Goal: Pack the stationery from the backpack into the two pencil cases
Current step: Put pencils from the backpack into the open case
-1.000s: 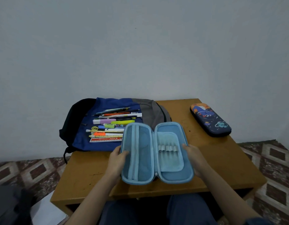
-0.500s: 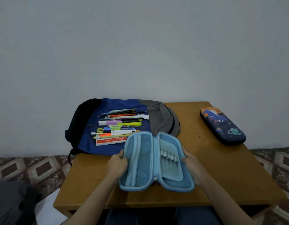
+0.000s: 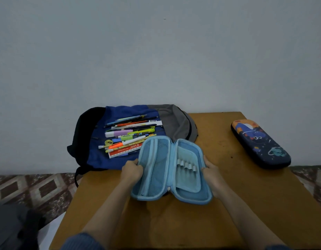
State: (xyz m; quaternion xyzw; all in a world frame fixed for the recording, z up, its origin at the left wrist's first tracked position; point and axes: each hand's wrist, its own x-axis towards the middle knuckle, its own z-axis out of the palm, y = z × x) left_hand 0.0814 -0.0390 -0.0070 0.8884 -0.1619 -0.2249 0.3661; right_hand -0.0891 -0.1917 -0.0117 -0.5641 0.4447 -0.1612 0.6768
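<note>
Sitting at a brown table (image 3: 264,204), with bare wood stretching wide along the near edge and across the middle right. Lying flat over the far left corner, overhanging the left edge and touching the wall: a blue, black and grey backpack (image 3: 96,159). Holding a light-blue pencil case (image 3: 171,170) spread open near the table's centre, showing a mesh pocket in the left half and elastic loops in the right, and covering part of the backpack's near right side; not telling whether its underside is touching the wood. Lying closed near the far right edge, well apart from everything else: a dark pencil case (image 3: 259,143) with a space print. Lying in a loose heap on the backpack's blue panel, just beyond the open case: the stationery (image 3: 130,136), pens, highlighters and a ruler (image 3: 123,152). Curling the left grip (image 3: 131,171) round the case's left rim and the right grip (image 3: 213,177) round its right rim.
</note>
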